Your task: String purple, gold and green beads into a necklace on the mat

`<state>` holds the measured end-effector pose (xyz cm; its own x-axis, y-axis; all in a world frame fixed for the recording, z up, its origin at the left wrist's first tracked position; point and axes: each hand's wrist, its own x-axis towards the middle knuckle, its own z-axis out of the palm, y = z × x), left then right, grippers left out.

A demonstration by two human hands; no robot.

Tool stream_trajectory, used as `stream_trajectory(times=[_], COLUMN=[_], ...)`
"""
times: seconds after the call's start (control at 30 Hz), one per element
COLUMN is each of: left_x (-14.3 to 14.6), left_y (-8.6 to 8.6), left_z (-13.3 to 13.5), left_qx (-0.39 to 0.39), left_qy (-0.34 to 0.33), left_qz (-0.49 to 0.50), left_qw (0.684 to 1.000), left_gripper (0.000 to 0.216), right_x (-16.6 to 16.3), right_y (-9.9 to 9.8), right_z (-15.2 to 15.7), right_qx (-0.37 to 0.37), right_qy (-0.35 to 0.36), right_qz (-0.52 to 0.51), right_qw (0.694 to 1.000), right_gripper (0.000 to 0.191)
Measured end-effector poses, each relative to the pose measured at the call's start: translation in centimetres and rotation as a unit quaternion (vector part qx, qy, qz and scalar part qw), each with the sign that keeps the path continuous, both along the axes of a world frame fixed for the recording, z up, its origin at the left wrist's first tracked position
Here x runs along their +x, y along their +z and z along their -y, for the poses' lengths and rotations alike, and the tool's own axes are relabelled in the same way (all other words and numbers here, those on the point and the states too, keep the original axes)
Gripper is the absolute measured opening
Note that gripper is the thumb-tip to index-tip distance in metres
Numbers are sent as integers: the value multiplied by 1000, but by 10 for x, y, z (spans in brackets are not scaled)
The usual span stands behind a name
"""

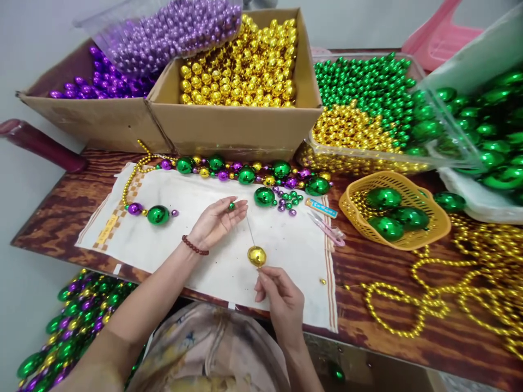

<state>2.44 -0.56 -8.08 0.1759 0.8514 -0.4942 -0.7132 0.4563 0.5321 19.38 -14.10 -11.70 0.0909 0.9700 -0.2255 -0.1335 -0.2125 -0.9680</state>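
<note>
**Gold bead on the thread, small green one at the fingertips**

The left hand [216, 220] lies palm up, fingers loosely curled, thumb and forefinger pinched on a small green bead [231, 206]. From that pinch a thin needle or thread [250, 231] slants down to a large gold bead [257, 256], which hangs on it just above the white cloth [196, 190]. The right hand [281, 305] has its fingertips closed just under the gold bead, apparently on the thread's lower end; the grip itself is too small to make out.

Judging by the layout, the stringing is partly done: a finished-looking run of green, purple and gold beads, the bead strand [245, 173], curves along the cloth's far edge and down its left side. A loose green ball [264, 196] and small loose beads [288, 202] lie on the cloth right of the left hand, unstrung.

The cloth between the hands is bare, giving room to work. Right of the cloth sits a yellow basket [435, 228]; beyond the far edge stand cardboard boxes [232, 128]. The cloth's near edge meets the table edge [368, 348] close by the right wrist.
</note>
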Motion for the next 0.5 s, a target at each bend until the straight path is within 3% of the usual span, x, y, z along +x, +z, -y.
stream_trajectory(times=[0.27, 0.5], left_x=[4, 6], left_y=[3, 6], left_z=[11, 15], left_qx=[-21, 4], left_qy=[-33, -29], left_qz=[38, 13], left_qw=[999, 999], left_gripper=[27, 22], right_x=[0, -1], right_y=[4, 6], right_z=[4, 4], right_qx=[18, 29], right_qy=[42, 37], right_qz=[18, 38], right_qw=[999, 998], right_gripper=[18, 19])
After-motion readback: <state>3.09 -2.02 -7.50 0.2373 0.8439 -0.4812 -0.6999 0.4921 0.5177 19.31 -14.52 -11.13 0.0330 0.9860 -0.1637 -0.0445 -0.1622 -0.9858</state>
